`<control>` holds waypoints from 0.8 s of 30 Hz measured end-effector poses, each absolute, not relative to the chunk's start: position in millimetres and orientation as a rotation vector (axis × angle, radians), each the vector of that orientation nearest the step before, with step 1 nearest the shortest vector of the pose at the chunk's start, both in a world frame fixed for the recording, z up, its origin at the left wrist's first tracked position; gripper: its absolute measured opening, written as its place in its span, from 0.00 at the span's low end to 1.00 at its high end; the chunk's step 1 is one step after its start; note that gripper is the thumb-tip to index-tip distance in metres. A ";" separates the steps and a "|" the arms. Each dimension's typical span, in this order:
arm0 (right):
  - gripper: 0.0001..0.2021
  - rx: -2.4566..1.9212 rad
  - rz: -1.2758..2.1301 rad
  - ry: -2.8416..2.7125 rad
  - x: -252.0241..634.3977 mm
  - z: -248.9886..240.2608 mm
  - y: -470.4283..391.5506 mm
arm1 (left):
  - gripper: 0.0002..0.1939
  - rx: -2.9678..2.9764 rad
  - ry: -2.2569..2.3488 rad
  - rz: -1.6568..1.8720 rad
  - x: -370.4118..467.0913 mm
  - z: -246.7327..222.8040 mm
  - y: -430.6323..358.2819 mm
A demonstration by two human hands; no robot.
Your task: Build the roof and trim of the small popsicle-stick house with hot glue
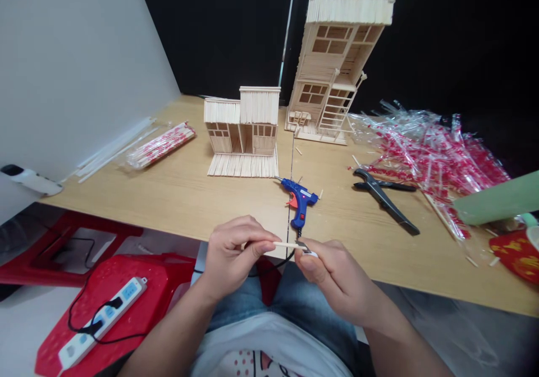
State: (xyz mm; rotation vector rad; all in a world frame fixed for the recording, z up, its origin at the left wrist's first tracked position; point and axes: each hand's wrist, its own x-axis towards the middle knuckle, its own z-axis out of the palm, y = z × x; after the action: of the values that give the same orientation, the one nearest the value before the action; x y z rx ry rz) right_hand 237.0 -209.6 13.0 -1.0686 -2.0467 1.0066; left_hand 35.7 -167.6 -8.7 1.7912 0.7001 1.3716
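Between thumb and fingers, my left hand [236, 253] pinches a thin pale wooden stick [287, 245] that points right, over the table's front edge. My right hand [332, 273] is closed around a small white-handled cutter [310, 253], whose dark blade touches the stick's right end. Just beyond the hands lies a blue glue gun [300, 200] with an orange trigger, its nozzle pointing to the back left. Behind it stand a small stick house [243, 132] and, to the right, a taller two-storey stick house [332, 68].
Black cutting pliers [385, 197] lie on the table [177, 197], right of the glue gun. Crumpled red-and-clear wrappers [438, 152] cover the back right, near a green cylinder [501, 197]. Packed sticks [162, 145] lie left. A power strip [103, 323] rests on a red stool [155, 276].
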 end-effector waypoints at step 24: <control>0.15 -1.054 1.100 -2.098 238.9 13.5 -207.4 | 0.09 1.844 0.685 1.378 33.1 -7.5 -171.9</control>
State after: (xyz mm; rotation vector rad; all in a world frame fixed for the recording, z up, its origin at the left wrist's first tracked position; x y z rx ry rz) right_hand 238.9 -207.4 13.5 -1.0540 -2.0980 1.1005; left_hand 33.1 -171.9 -7.5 1.8440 0.6850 1.3781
